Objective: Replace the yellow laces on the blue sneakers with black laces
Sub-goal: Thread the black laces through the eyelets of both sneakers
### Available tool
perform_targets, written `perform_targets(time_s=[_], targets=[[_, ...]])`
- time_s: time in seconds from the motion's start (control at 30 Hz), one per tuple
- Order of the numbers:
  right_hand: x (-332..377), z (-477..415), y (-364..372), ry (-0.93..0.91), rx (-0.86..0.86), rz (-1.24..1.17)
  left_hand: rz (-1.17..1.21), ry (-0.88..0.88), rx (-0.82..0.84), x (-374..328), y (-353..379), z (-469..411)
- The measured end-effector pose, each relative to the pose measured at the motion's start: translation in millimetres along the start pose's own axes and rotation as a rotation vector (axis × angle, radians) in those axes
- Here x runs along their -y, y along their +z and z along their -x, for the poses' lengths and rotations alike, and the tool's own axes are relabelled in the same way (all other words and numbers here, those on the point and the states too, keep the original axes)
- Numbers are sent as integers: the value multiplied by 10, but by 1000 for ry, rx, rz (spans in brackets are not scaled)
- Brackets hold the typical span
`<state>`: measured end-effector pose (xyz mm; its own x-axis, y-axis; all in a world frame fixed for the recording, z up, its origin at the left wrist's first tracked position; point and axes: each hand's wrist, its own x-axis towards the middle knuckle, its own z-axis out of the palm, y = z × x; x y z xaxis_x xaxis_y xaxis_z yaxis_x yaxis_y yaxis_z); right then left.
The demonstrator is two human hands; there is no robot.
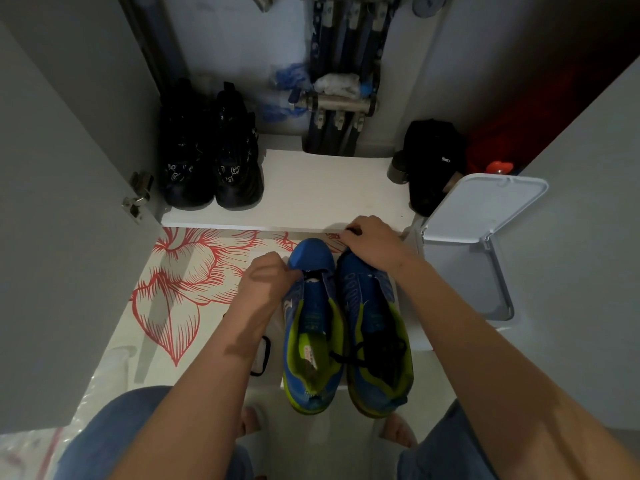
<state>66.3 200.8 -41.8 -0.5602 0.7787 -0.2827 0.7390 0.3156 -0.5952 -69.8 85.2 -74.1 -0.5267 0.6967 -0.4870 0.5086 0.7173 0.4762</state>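
Blue sneakers (360, 289): pair, side by side on floral sheet (187, 271). Left hand (268, 275) pinches black lace (311, 270) at left sneaker's eyelets. Right hand (370, 240) pinches a dark lace end at right toe. Black shoes (211, 161) beyond sneakers; white bin (467, 258) to their right.

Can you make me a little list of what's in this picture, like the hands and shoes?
sneakers: blue, side by side on the flowery mat
left hand: curled by the sneakers' front; grip hidden
right hand: pinches a black lace
black shoes: on the shelf
bin: lid open, at the right
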Motion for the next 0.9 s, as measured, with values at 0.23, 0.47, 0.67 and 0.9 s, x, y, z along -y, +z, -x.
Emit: perform_targets(time_s=[0.23, 0.47, 0.67, 0.9], targets=[[243, 141, 131, -7, 249, -89, 39, -71, 177, 1, -5, 18], [265, 166, 362, 222, 504, -448, 102, -186, 223, -23, -125, 38], [207, 126, 378, 213, 618, -423, 158, -185, 239, -6, -126, 29], [138, 151, 344, -96, 552, -66, 140, -158, 250, -13, -125, 37]])
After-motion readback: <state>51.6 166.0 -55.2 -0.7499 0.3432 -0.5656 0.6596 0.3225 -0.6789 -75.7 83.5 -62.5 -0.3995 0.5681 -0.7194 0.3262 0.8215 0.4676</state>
